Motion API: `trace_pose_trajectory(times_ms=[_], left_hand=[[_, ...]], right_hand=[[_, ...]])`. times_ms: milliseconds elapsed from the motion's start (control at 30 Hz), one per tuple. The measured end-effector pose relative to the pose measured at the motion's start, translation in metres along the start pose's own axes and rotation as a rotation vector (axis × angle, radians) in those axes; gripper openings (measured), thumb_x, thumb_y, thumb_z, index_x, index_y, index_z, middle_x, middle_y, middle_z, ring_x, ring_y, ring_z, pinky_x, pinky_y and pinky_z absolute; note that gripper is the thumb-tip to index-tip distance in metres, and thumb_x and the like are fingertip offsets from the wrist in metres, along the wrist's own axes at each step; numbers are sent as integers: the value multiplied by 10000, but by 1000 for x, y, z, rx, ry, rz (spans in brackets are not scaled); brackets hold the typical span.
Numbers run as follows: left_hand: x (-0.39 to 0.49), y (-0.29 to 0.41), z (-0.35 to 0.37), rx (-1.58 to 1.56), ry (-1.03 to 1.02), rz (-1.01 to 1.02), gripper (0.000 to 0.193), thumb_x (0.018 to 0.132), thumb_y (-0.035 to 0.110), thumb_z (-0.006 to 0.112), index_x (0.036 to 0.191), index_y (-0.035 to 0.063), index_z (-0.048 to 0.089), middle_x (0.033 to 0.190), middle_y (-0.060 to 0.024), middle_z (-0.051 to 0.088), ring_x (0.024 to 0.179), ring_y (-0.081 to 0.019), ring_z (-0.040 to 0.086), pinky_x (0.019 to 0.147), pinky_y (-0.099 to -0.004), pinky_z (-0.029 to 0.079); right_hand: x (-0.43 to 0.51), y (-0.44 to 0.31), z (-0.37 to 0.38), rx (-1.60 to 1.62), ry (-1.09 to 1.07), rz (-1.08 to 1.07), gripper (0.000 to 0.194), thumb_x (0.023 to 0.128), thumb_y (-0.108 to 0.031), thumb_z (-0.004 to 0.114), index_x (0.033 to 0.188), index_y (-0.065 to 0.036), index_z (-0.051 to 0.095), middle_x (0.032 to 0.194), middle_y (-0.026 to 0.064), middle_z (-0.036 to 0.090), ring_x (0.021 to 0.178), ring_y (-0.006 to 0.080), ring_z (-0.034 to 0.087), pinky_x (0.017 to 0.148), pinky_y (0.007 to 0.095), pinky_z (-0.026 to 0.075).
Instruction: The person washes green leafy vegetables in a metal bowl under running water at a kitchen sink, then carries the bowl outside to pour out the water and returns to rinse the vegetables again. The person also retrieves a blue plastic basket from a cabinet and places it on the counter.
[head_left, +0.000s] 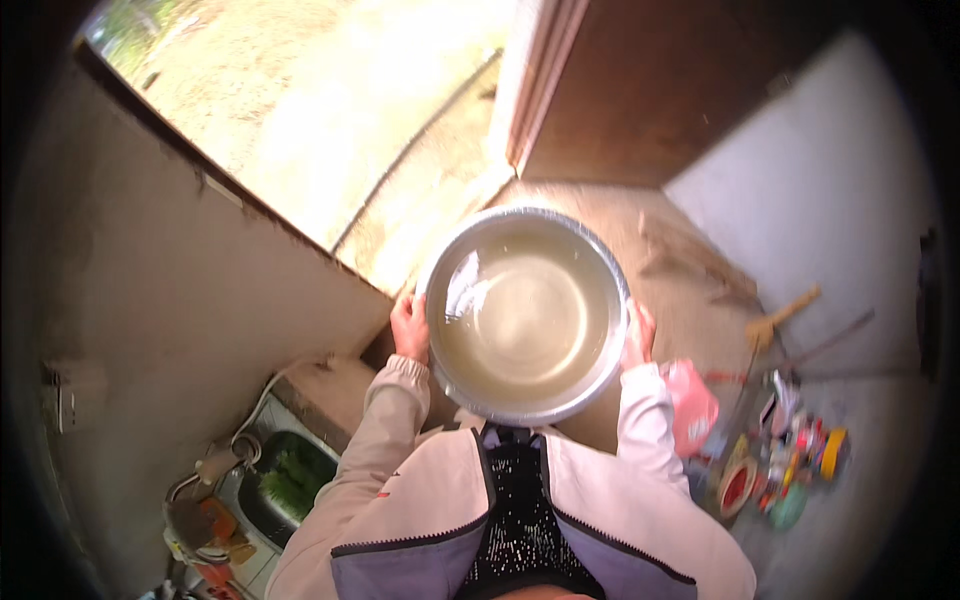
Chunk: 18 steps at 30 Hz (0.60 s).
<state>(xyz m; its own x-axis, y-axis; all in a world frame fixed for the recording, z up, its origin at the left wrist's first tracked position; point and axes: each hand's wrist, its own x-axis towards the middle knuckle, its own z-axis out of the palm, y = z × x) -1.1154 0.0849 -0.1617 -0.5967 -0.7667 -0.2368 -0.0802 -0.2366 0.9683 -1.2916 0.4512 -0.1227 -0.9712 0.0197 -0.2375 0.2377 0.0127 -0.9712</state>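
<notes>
A round metal basin (534, 417) is held level in front of my body, with slightly cloudy water (517, 322) in it. Light from the doorway glints on the water's left side. My left hand (410, 328) grips the basin's left rim, and my right hand (640, 334) grips the rim on the right. The fingers of both hands are partly hidden behind the basin wall. Both of my arms wear pale jacket sleeves.
Ahead is an open doorway onto sunlit ground, where a dark hose (420, 139) lies. A brown door (622, 90) stands at the right. At lower left, a sink (251, 499) contains leafy greens (296, 480). A pink bag (688, 405) and assorted bottles (795, 450) are at right.
</notes>
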Motion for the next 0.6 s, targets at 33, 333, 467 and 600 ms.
trace_pose_trajectory(times_ms=[33, 333, 467, 600], left_hand=[[24, 4, 9, -16, 36, -48, 208, 988, 166, 585, 814, 52, 595, 742, 58, 551, 678, -37, 446, 600, -225, 376], [222, 69, 46, 19, 357, -24, 263, 973, 186, 611, 755, 46, 564, 659, 46, 490, 614, -52, 412, 543, -245, 356], [320, 90, 48, 4, 468, 2, 269, 956, 195, 624, 749, 34, 565, 652, 33, 503, 625, -65, 428, 555, -263, 379], [429, 109, 36, 33, 540, -22, 282, 933, 226, 641, 751, 27, 560, 647, -4, 519, 635, -88, 452, 578, -293, 410]], right_hand=[[29, -3, 20, 7, -26, 11, 230, 993, -205, 561, 787, -102, 566, 747, -53, 512, 685, 56, 466, 589, 243, 391], [256, -70, 234, 33, -280, 58, 207, 1007, -180, 526, 879, -34, 598, 816, 6, 580, 743, 102, 534, 671, 268, 453], [334, -102, 342, -16, -443, 11, 207, 993, -190, 550, 960, -11, 648, 891, 30, 638, 818, 132, 589, 745, 286, 486], [395, -122, 452, -35, -473, 68, 231, 996, -204, 538, 976, -7, 657, 919, 39, 658, 823, 147, 601, 748, 296, 494]])
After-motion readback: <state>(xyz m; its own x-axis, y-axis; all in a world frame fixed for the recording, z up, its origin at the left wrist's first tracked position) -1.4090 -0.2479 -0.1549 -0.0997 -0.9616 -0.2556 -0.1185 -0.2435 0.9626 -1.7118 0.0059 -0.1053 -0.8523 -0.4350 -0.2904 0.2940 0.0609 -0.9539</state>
